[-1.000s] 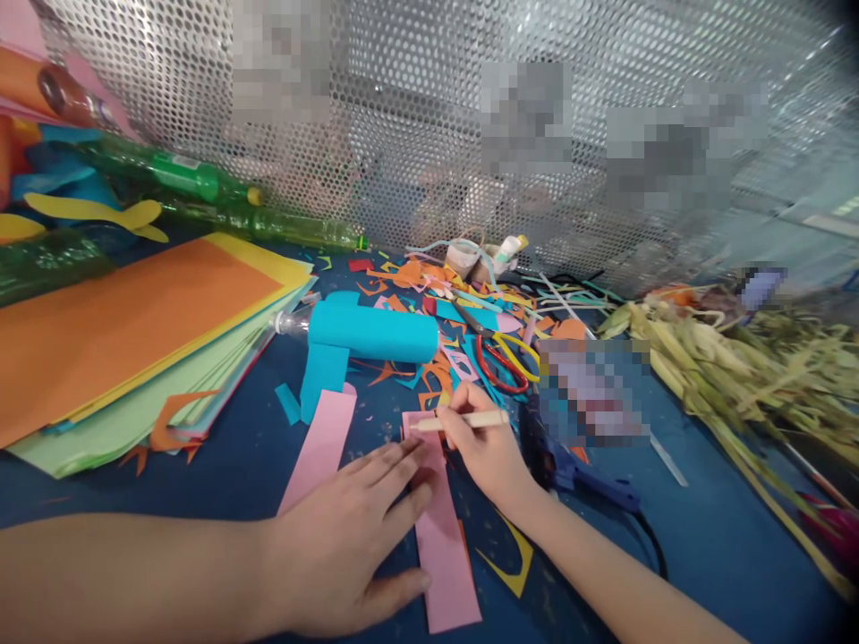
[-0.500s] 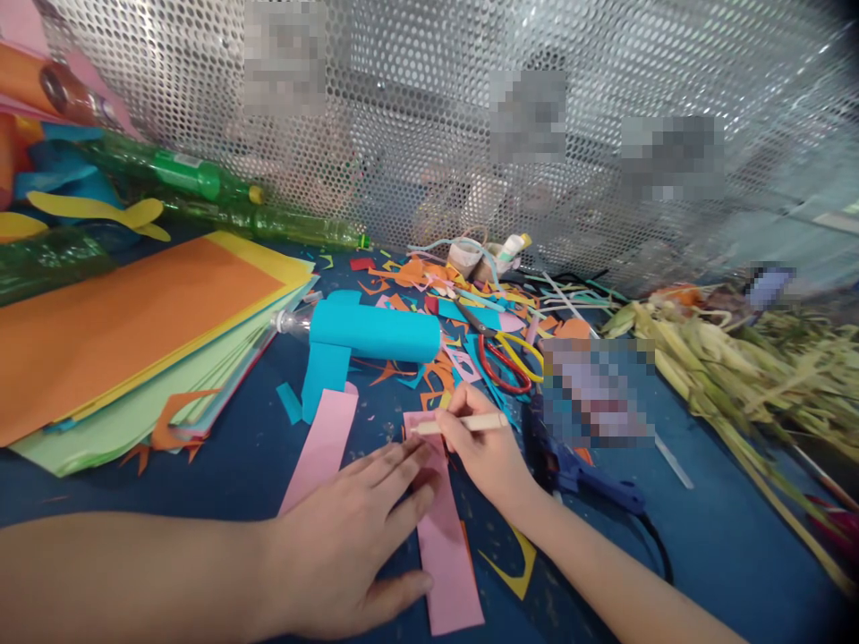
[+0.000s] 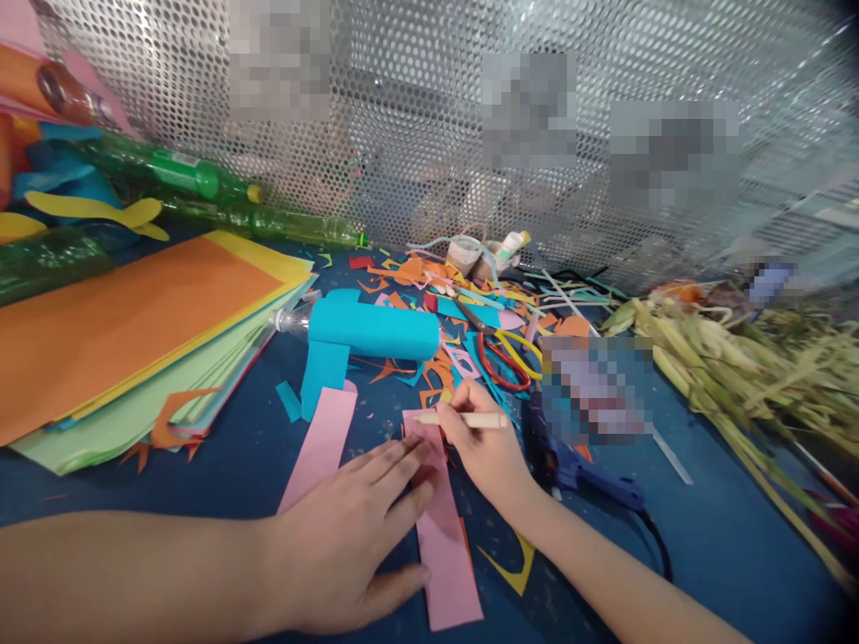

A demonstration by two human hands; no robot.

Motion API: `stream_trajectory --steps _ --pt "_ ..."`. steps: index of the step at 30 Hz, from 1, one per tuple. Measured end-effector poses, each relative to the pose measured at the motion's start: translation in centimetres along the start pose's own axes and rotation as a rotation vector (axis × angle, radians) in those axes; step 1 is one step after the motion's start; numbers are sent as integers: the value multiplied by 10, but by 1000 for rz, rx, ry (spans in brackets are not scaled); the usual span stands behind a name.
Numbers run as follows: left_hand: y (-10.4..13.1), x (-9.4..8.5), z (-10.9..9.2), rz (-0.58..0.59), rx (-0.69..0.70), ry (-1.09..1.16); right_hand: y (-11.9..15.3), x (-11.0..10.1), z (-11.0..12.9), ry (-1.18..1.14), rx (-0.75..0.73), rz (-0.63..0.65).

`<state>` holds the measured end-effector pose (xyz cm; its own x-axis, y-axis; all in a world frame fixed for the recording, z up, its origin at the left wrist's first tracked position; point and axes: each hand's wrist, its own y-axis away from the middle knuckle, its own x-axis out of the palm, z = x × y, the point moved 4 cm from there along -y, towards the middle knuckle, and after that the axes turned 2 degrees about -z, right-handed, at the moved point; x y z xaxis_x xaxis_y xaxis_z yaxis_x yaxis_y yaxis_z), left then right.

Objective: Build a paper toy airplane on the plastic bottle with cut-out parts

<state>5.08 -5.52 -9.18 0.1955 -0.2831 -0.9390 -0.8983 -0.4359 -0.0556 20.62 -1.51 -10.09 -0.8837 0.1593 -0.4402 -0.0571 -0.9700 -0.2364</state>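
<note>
My left hand (image 3: 366, 528) lies flat with its fingers stretched out, pressing on a pink paper strip (image 3: 448, 563) on the blue table. Pinched in my right hand (image 3: 487, 452) is a pale, cream-coloured pen (image 3: 480, 420), its tip at the upper end of that strip. Orange paper peeks out from beneath the strip's right edge. A second pink strip (image 3: 326, 438) lies left of it, partly under my left hand. Beyond my hands, a plastic bottle wrapped in blue paper (image 3: 376, 331) rests on its side with blue paper wings.
Stacked coloured paper (image 3: 134, 331) lies at left, with green bottles (image 3: 268, 219) behind. Scissors (image 3: 503, 358) and many paper scraps sit past my right hand. A blue glue gun (image 3: 594, 476) with a cable lies at right, near dried husks (image 3: 711, 376). A perforated metal screen (image 3: 416, 116) stands behind.
The pen's tip has shifted very slightly along the top of the pink strip. My left hand stays in place, and the other things lie as before.
</note>
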Motion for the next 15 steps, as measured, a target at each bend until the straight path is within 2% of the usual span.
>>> stream_trajectory --steps 8,15 --pt "0 1 1 -2 -3 9 -1 -3 3 60 -22 -52" --pt "1 -1 1 -56 -1 29 2 -4 5 -236 60 -24"
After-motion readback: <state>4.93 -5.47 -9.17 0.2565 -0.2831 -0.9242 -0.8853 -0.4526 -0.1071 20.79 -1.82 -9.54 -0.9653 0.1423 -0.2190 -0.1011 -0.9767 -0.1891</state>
